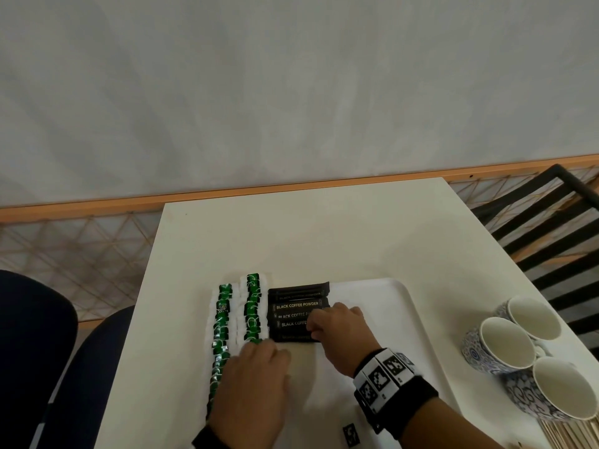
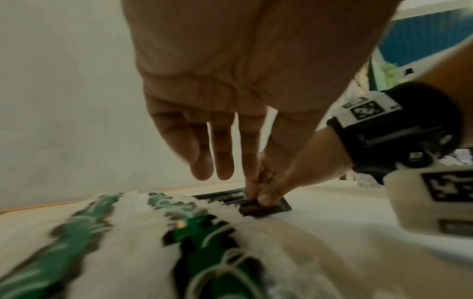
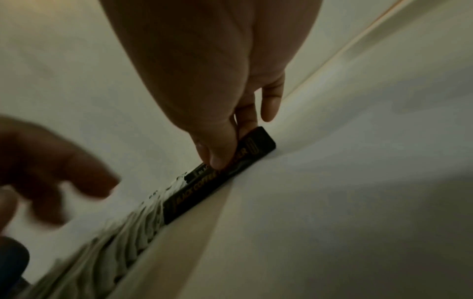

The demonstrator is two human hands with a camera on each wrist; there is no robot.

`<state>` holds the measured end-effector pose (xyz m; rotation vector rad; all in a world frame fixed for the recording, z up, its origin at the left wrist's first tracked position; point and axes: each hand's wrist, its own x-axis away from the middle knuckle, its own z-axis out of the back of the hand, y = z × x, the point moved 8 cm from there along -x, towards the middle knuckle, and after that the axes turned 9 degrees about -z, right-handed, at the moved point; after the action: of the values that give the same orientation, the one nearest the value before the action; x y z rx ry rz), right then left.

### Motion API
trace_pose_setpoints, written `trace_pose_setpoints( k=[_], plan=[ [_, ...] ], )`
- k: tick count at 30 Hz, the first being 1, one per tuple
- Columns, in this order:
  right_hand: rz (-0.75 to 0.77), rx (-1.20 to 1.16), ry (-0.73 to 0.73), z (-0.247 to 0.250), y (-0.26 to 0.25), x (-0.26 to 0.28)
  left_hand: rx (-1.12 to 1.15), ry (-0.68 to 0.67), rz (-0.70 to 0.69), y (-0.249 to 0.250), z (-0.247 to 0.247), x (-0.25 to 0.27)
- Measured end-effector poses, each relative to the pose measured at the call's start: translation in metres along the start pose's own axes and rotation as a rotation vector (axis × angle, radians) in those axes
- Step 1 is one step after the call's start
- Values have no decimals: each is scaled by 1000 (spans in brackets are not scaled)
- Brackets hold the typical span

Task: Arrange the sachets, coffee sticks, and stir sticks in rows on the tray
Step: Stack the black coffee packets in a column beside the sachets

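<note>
White table [image 1: 324, 231] beside grey wall [image 1: 291, 92], black chair [image 1: 551, 222].

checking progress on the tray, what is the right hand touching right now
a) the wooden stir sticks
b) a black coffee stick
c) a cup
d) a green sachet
b: the right hand has its fingertips on the nearest black coffee stick in the stack, while the cups and the stir sticks lie apart from it on its right.
</note>
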<state>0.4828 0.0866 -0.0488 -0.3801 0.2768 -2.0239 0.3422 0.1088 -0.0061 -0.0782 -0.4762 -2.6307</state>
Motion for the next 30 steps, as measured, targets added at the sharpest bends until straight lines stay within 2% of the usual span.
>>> trace_pose_setpoints(
  k=[1,3,6,7,10,14,19,30],
  plan=[
    [22,21,31,1,-3,-2,-97,-65,-64,6,-9,-4],
    [48,97,76,2,-6,-4,-251,-170,-77,12,-25,-7],
    [87,200,95,-1,-9,-5,-268,-256,-123,22,-37,-16],
    [116,219,111,-1,-10,-6,-258,-235,-139,26,-36,-22],
    [158,235,145,1,-12,-8,-228,-344,-67,23,-43,-30],
    [154,224,156,3,-11,-12,-254,-308,-31,19,-49,-37],
    [62,174,192,14,-6,-22,-274,-342,2,14,-58,-40],
    [-52,355,42,17,-6,-44,-304,-303,0,16,-58,-43]
  ],
)
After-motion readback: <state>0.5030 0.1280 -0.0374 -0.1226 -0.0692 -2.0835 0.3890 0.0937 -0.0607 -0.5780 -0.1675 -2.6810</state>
